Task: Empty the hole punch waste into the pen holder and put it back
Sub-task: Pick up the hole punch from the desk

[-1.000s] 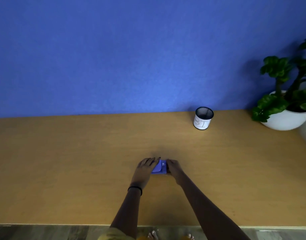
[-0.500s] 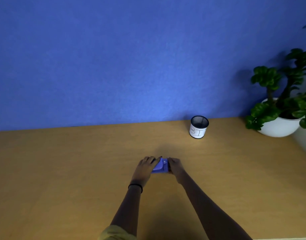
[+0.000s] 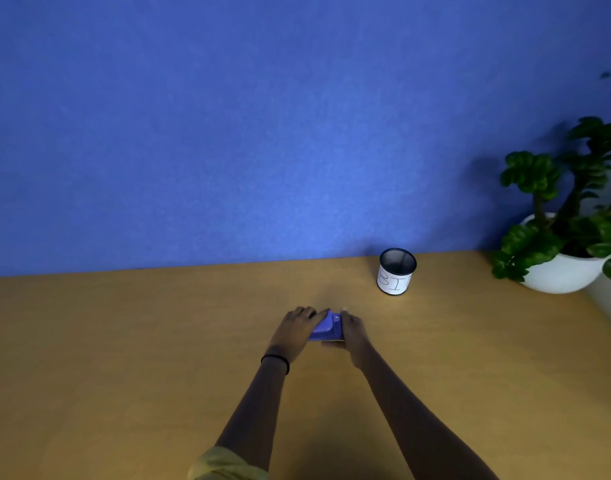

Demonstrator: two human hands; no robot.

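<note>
A small blue hole punch (image 3: 327, 328) sits at the middle of the wooden table (image 3: 124, 341), held from both sides. My left hand (image 3: 297, 329) wraps its left side and my right hand (image 3: 353, 330) presses against its right end. The punch looks slightly tilted, with a pale edge showing along its underside. A black mesh pen holder (image 3: 396, 271) with a white paper label stands upright at the back of the table, to the right of and beyond my hands. Its inside looks dark and I cannot see any contents.
A blue wall (image 3: 262, 133) rises directly behind the table. A green plant in a white pot (image 3: 563, 271) stands at the back right corner, to the right of the pen holder.
The camera has tilted upward, so the table and hands sit lower in view. Both hands stay on the hole punch, which looks slightly more tilted than before.
</note>
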